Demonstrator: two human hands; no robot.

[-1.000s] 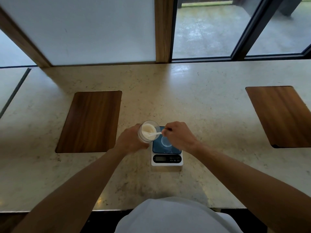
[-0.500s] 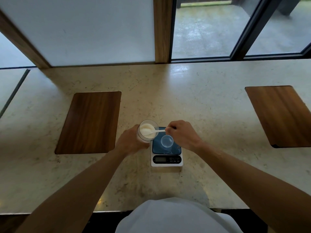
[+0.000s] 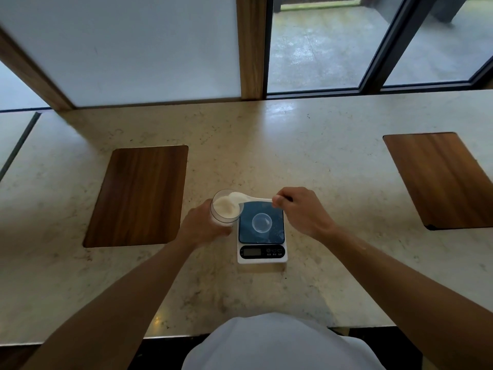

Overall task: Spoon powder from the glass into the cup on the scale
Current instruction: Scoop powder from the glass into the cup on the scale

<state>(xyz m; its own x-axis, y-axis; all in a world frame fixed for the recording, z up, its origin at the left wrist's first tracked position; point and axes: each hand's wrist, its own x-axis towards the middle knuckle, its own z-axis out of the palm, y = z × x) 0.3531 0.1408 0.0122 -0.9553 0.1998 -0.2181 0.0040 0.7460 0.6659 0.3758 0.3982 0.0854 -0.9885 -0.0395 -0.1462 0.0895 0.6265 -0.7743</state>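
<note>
Above the glass (image 3: 226, 211), gripped by the left hand (image 3: 204, 225), the right hand (image 3: 298, 209) pinches a heaped spoon (image 3: 237, 196). A jolt crossing to the empty cup (image 3: 262, 222) on the scale (image 3: 262, 237) could spill powder.

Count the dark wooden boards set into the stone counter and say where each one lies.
2. One wooden board lies left of the scale; the other wooden board lies far right, partly cut off by the frame edge.
</note>
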